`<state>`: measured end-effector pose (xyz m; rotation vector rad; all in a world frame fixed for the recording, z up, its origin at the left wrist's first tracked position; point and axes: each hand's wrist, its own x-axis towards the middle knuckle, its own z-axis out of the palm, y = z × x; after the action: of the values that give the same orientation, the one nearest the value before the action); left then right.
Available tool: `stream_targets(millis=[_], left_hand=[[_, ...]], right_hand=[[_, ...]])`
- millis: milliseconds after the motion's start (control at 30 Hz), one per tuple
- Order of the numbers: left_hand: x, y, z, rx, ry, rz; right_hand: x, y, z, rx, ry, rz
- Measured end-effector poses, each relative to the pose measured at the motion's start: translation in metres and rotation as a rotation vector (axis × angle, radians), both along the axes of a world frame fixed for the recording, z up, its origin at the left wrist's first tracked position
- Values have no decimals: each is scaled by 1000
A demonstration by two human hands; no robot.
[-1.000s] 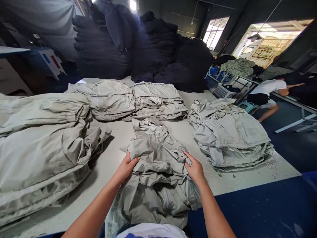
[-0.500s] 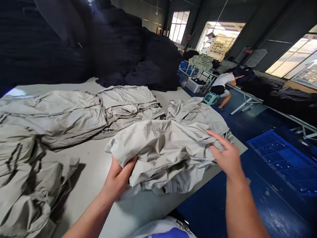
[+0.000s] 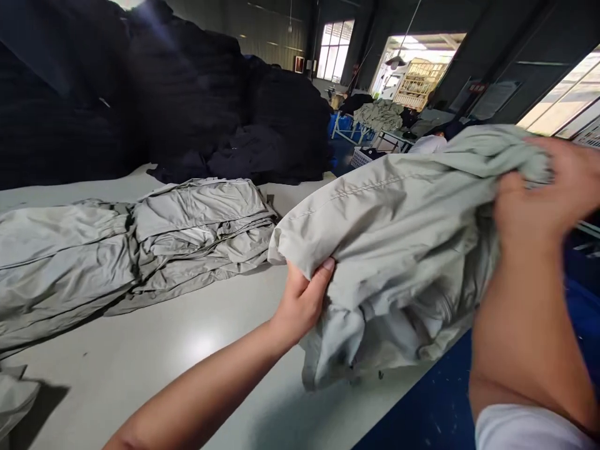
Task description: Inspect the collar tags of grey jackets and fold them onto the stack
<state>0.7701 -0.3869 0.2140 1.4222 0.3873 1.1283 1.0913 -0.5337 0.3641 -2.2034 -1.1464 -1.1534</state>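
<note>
One head-worn view looks forward and slightly down across the nearby table point(image 3: 225, 344), tilted sideways.

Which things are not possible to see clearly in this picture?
Head view, right hand: blurred, cut by the right edge.
Head view, left hand: most fingers hidden by the held garment.
Head view, person in white: mostly hidden by the held garment.
Head view, lower-left cloth: cut by the left edge.
</note>
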Motion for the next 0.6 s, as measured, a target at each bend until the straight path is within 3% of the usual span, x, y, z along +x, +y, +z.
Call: stream_targets(millis=[67, 133, 200, 267, 333, 433, 533, 600], left_hand=[[47, 20, -30, -22, 67, 60], [80, 41, -68, -47, 197, 96], [95, 59, -104, -43, 334, 169], [98, 70, -131, 87, 400, 335], [100, 72, -145, 331, 441, 446], [119, 71, -147, 663, 639, 318], [160, 78, -150, 797, 896, 117], [188, 90, -157, 804, 998, 74]], right_hand=[[44, 46, -24, 100, 41, -25], [82, 85, -65, 58, 170, 3], [112, 110, -117, -40, 337, 34], [132, 122, -173, -161, 417, 91], [143, 126, -224, -330, 489, 76], [154, 130, -277, -492, 635, -31], [168, 144, -300, -474, 753, -121], [180, 157, -305, -437, 796, -161]])
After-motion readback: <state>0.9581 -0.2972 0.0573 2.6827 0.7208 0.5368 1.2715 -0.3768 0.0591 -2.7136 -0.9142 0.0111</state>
